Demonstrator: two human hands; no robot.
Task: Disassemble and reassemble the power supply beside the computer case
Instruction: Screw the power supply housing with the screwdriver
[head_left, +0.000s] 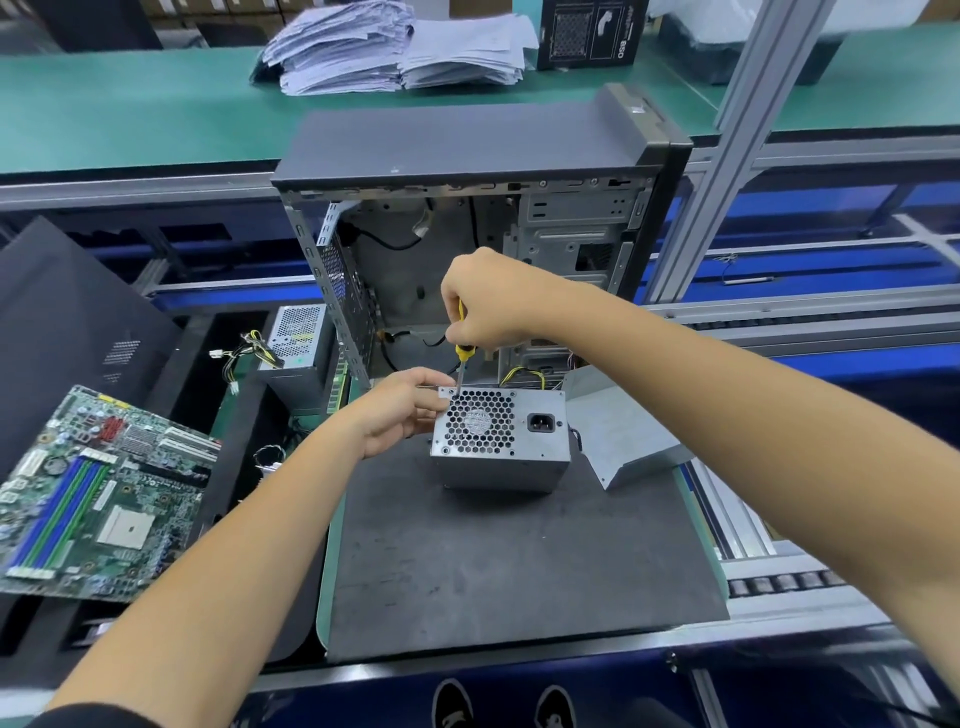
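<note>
A grey power supply (524, 457) with a honeycomb fan grille and a power socket stands on the dark mat (493, 561) in front of the open computer case (467, 249). My right hand (483, 306) grips a yellow-and-black screwdriver (462, 353) held upright, its tip at the supply's top left corner. My left hand (400, 410) holds the supply's left edge, fingers curled at that same corner. A bent grey metal cover (618, 436) lies just right of the supply.
A second power supply (298, 343) with loose wires sits left of the case. A green motherboard (98, 488) lies at the left on black foam. Stacked papers (395, 47) and a black box (592, 31) rest on the far green bench. An aluminium post (727, 156) rises at right.
</note>
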